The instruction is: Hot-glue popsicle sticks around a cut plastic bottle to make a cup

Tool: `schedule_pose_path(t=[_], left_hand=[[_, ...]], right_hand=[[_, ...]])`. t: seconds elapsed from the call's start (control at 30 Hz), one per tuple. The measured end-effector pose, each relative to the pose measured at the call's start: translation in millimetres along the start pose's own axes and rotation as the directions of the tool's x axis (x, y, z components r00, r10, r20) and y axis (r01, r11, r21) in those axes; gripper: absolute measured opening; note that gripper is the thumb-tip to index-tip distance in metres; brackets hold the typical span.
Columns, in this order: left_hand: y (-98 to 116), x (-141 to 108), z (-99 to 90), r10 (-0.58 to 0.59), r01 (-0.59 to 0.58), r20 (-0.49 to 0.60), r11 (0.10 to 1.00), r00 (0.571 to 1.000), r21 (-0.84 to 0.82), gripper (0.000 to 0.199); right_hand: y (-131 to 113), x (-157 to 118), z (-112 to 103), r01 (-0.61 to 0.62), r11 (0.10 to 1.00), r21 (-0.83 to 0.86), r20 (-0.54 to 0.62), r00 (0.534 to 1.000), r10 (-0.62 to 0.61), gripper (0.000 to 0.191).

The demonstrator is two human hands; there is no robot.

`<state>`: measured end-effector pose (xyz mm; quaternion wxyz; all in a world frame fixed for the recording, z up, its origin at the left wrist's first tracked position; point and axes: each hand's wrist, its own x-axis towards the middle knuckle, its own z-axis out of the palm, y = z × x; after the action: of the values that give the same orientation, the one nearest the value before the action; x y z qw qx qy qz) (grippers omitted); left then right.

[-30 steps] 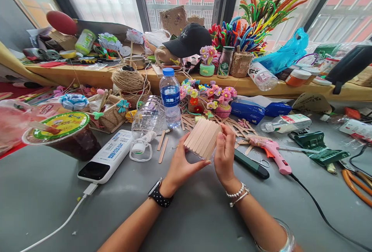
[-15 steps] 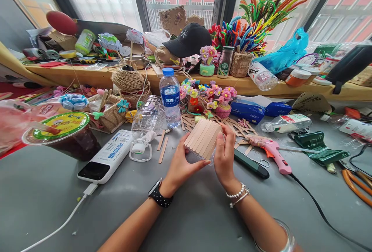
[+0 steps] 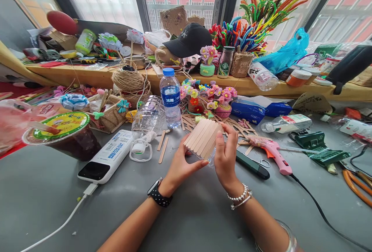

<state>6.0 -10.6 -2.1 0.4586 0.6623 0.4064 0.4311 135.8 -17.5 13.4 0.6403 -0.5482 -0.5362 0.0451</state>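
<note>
Several pale popsicle sticks lie side by side as a flat panel [image 3: 202, 138], tilted toward me above the table. Something clear and plastic shows beneath it; its shape is mostly hidden. My left hand [image 3: 183, 159] grips the panel's left and lower side, thumb along the near edge. On the right side, my right hand [image 3: 227, 153] holds the panel with fingers bent behind its edge and thumb upright. Loose popsicle sticks [image 3: 232, 126] are heaped just behind. A pink glue gun [image 3: 273, 154] and a dark green box cutter [image 3: 252, 164] lie right of my right hand.
A water bottle [image 3: 170, 100] stands behind my left hand, near a clear cut bottle [image 3: 148, 116]. To the left are a white power bank [image 3: 109, 157] and a drink cup [image 3: 69, 139]. The glue gun's black cord [image 3: 316, 209] crosses the right side.
Both hands keep the panel in nearly the same place. My right hand and wrist have shifted very slightly right and down.
</note>
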Motion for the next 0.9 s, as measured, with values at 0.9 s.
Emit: schedule_pose_path(t=[0.9], left_hand=[[-0.5,-0.2,-0.2,0.082,-0.082,-0.009,0.996,0.997,-0.024,0.089]], right_hand=[[-4.0,-3.3,-1.2,0.013,0.999,0.045,0.007,1.000,-0.013,0.027]])
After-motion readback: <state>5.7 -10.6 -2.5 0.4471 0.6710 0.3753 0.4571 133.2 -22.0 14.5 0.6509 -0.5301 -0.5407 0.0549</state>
